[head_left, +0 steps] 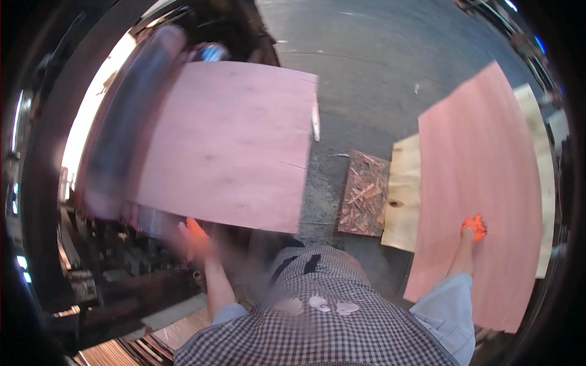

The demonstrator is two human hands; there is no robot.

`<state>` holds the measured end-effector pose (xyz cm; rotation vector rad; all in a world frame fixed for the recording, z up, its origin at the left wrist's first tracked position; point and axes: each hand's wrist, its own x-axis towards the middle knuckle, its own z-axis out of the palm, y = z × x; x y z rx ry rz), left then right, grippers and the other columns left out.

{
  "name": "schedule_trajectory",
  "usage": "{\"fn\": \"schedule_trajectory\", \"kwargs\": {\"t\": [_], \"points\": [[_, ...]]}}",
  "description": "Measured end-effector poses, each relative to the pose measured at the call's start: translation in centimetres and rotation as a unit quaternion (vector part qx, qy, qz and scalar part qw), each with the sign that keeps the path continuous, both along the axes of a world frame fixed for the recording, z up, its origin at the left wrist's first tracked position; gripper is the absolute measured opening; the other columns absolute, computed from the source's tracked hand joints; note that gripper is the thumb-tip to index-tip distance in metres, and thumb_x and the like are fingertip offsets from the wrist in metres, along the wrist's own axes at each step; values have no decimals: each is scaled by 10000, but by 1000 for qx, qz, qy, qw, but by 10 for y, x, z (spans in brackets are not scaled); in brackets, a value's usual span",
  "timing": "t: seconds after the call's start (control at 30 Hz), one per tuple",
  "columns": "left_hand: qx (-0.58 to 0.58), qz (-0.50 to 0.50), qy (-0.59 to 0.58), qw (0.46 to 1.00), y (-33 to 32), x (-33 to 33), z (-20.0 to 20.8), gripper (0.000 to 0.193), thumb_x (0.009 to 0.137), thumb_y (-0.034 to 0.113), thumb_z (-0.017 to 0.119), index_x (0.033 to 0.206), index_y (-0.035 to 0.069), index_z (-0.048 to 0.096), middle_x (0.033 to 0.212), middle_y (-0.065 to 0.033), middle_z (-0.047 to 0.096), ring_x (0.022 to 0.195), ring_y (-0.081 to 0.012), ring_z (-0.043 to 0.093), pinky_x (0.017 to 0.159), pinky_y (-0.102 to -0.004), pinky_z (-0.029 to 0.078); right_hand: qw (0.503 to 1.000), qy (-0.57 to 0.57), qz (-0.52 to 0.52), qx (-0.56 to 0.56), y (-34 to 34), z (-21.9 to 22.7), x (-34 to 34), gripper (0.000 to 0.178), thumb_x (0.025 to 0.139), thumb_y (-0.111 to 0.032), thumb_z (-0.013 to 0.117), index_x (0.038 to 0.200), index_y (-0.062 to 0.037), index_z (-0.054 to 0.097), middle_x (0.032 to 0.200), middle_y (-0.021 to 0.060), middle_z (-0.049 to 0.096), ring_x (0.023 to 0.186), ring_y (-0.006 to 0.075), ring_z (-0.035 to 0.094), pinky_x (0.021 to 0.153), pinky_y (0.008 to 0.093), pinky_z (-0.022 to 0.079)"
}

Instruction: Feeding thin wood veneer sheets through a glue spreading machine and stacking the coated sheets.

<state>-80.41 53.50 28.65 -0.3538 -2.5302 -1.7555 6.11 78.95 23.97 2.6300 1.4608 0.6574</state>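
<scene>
My left hand [196, 239], in an orange glove and smeared by motion, is at the near edge of a pinkish wood veneer sheet [238, 143]. Its fingers look apart, and whether it touches the sheet I cannot tell. That sheet's left side meets a long dark roller [131, 122]. On the right, my right hand [475, 227], also orange-gloved, rests on the face of a reddish veneer sheet [476, 158] with its fingers spread against it. This sheet lies slightly bent and askew over paler yellowish sheets [403, 189].
A board strewn with wood scraps [365, 194] lies between the two sheets. Dark machine framing [104, 268] stands at the left, with stacked thin sheets [110, 354] at lower left. Grey concrete floor [366, 61] stretches beyond.
</scene>
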Motion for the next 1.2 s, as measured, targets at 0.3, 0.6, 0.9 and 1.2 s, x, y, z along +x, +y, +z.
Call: {"fn": "schedule_trajectory", "kwargs": {"t": [0.3, 0.6, 0.9, 1.2], "points": [[171, 90, -331, 924, -12, -127, -100, 638, 888, 614, 568, 1332, 158, 511, 1308, -56, 558, 1162, -198, 537, 961, -364, 444, 788, 486, 179, -332, -48, -89, -395, 814, 795, -481, 696, 1438, -54, 437, 1430, 186, 492, 1345, 291, 450, 1118, 358, 346], [313, -197, -499, 784, 3, -141, -104, 641, 946, 501, 534, 1419, 79, 438, 1437, -87, 476, 1316, -285, 429, 1117, -468, 330, 659, 443, 339, -505, -81, -67, -614, 893, 798, -557, 638, 1468, -51, 332, 1451, 237, 434, 1359, 373, 402, 1130, 398, 322], [23, -536, -111, 836, 204, 101, -38, 311, 912, 171, 679, 1132, -47, 671, 1073, -78, 676, 934, -124, 607, 804, -244, 460, 746, 548, 162, -341, -64, -95, -549, 886, 847, -525, 599, 1509, -82, 210, 1346, 239, 525, 1254, 361, 521, 1031, 452, 409], [-69, -806, 83, 582, 250, 469, 142, 528, 919, 224, 639, 1413, 112, 488, 989, -128, 683, 837, -148, 646, 787, -315, 511, 798, 590, 122, -28, -87, -62, -393, 364, 917, -336, 455, 1094, -26, 530, 1068, 255, 633, 1048, 386, 618, 919, 484, 481]]}}
